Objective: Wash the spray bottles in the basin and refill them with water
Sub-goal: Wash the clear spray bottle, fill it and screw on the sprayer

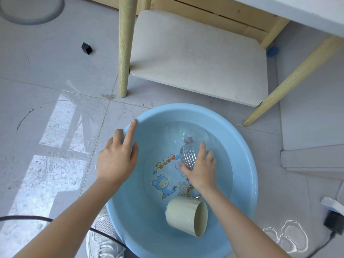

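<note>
Currently washing step: clear ribbed spray bottle (187, 155) lies on its side, partly under the water, far-right part of the blue basin (243, 151). Right grip (200, 169) grasps the bottle, fingers curled over the body, thumb on its near side. Neck points away; can't tell if a sprayer head is on. Left grip (116, 161) released, resting on the basin's left rim, index finger straight along it, steadying. Likely next: rub and turn the bottle, then tip the neck under so it fills. That needs the neck open. Cream mug (183, 214) on its side in the near water, metal ring (193, 193) just beside it. Basin bottom print: blue cartoon bear (163, 185), colourful lettering (165, 162) distorted, not readable. Basin sits on the tiled floor (55, 62).
</note>
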